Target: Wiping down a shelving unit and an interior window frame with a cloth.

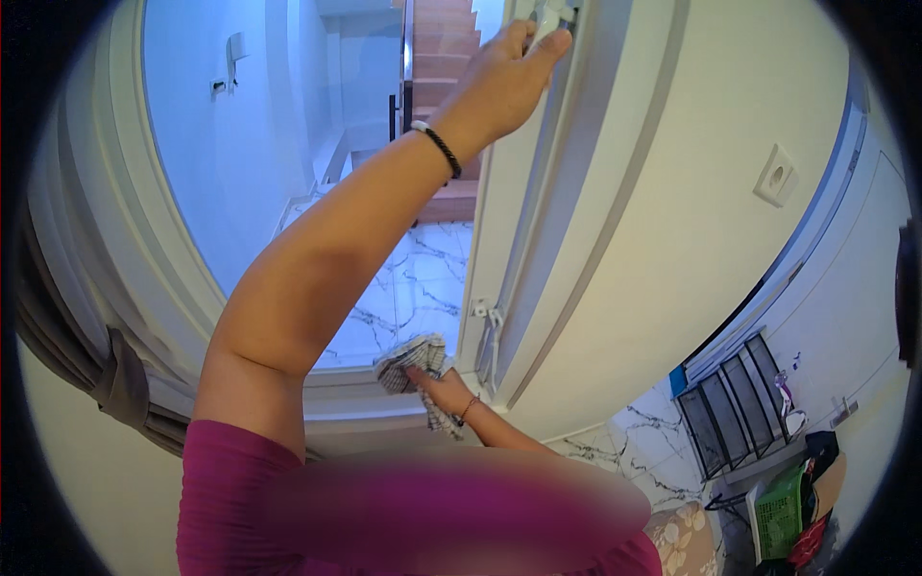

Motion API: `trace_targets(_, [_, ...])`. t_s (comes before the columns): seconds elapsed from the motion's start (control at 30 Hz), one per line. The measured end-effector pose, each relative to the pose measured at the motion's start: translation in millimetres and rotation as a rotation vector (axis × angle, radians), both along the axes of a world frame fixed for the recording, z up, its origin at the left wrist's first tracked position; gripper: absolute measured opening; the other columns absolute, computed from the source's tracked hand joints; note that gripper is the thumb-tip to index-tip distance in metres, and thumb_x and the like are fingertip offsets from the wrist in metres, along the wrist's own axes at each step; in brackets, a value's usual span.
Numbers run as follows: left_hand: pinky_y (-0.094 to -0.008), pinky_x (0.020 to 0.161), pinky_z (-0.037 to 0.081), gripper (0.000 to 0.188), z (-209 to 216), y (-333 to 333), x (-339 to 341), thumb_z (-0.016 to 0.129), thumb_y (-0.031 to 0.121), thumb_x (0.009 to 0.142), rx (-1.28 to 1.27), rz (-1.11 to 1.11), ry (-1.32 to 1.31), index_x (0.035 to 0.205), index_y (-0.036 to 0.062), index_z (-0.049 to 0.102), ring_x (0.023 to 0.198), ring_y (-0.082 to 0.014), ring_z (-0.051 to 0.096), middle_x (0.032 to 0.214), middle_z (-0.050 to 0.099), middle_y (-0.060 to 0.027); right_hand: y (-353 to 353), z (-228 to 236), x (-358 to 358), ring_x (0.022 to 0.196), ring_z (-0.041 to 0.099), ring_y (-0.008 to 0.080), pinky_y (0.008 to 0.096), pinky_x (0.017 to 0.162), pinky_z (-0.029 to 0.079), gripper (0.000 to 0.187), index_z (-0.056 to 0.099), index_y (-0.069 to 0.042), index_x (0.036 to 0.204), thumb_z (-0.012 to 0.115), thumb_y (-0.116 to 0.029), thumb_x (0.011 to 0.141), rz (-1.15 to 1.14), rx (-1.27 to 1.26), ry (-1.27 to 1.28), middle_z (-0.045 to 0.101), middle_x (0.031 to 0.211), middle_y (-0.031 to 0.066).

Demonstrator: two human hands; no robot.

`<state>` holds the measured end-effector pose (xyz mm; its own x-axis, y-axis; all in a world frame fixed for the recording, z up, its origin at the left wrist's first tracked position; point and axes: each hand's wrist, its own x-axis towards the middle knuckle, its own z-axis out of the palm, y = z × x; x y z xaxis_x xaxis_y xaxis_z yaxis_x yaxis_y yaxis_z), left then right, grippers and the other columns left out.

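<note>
Blue-lit space lies beyond a white window frame [331, 379], with wooden stairs [447, 72] rising above a white marble-patterned tiled floor [413, 278]; whether glass fills the opening, I cannot tell. The fingers of the left hand [509, 82], raised high across the view, appear curled about a white handle-like fitting [553, 13] near the upper edge, though their far side is hidden. Low down, the fingers of the right hand [442, 389] are pinched on a bunched black-and-white checked cloth [408, 360], which sits at the frame's lower edge, one end hanging below the hand. Just beside it, at the lower right corner, is a slim metal hinge arm [493, 331]. A black beaded bracelet [439, 149] circles the left wrist.

Farther out, a gathered grey-brown fabric curtain [120, 379] hangs at left; to the right are a square white wall socket [778, 176], a dark metal rack [735, 408] and a green plastic basket [780, 509].

As I judge it, the loose cloth could snag on the hinge arm if it strayed into that corner, and fingers there could be pinched if the hinged part swung. A slack upper grip might let it swing; the long, stretched reach could also upset the person's balance.
</note>
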<state>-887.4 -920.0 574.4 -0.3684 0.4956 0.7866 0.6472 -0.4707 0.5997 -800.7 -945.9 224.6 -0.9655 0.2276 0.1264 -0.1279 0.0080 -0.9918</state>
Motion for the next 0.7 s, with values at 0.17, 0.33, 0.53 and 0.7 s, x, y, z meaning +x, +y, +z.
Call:
trace_targets(0.17, [-0.0277,0.078,0.043,0.032,-56,-86,-25,0.045,0.023,0.09,0.351,0.028,0.28,0.103,-0.0051,0.054,0.086,-0.018,0.056,0.09,0.06,-0.0136,-6,-26,17,0.08,0.052,0.0117,0.0285,0.071,0.045,0.023,0.059,-0.001,0.097,0.057,-0.021,0.085,-0.336,0.005,0.052,0.059,0.087,0.0037])
trace_targets(0.33, [-0.0346,0.078,0.044,0.018,-257,-225,-74,0.047,0.011,0.087,0.038,0.563,0.346,0.094,-0.0027,0.057,0.086,-0.0285,0.057,0.093,0.06,-0.0157,-16,-52,19,0.109,0.046,0.0276,0.0371,0.095,0.033,0.043,0.045,0.001,0.117,0.056,-0.016,0.079,-0.911,0.91,0.273,0.05,0.115,0.0158])
trace_targets(0.53, [-0.039,0.086,0.041,0.017,-422,-323,-82,0.051,0.008,0.084,-0.543,0.427,0.296,0.098,0.0029,0.059,0.096,-0.0309,0.055,0.102,0.059,-0.0144,-55,-91,1,0.12,0.037,0.0296,0.0466,0.101,0.025,0.045,0.047,-0.006,0.119,0.055,-0.019,0.077,-0.68,1.017,-0.053,0.046,0.123,0.0104])
trace_targets(0.7, [-0.0415,0.094,0.035,0.031,-463,-336,-98,0.056,0.012,0.081,-0.689,0.41,0.403,0.112,0.0071,0.054,0.109,-0.0305,0.047,0.116,0.052,-0.0139,-115,-150,-43,0.127,0.031,0.0257,0.0449,0.105,0.019,0.051,0.045,-0.016,0.124,0.057,-0.03,0.076,-0.388,1.216,-0.199,0.039,0.133,0.0065])
